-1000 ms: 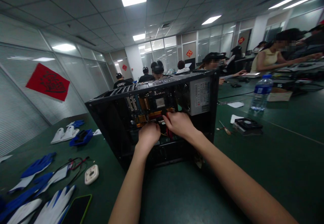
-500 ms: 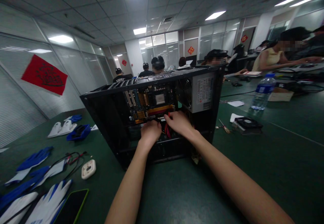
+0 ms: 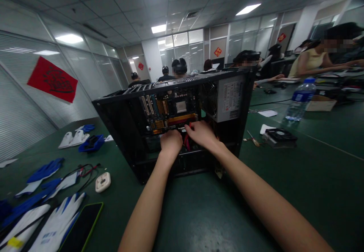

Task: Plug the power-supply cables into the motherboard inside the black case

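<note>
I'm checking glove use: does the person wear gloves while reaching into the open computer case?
No, the left hand and right hand are bare in the computer case, while gloves lie on the table.

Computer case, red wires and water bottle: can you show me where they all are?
Computer case [image 3: 122, 128]: head view, on its dark side wall, picture left.
Red wires [image 3: 187, 142]: head view, on the middle of the bundle's visible part.
Water bottle [image 3: 301, 97]: head view, on its blue label.

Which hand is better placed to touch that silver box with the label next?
Probably the right hand: it is nearer the silver box, while the left hand is farther off, with the right hand between them.
</note>
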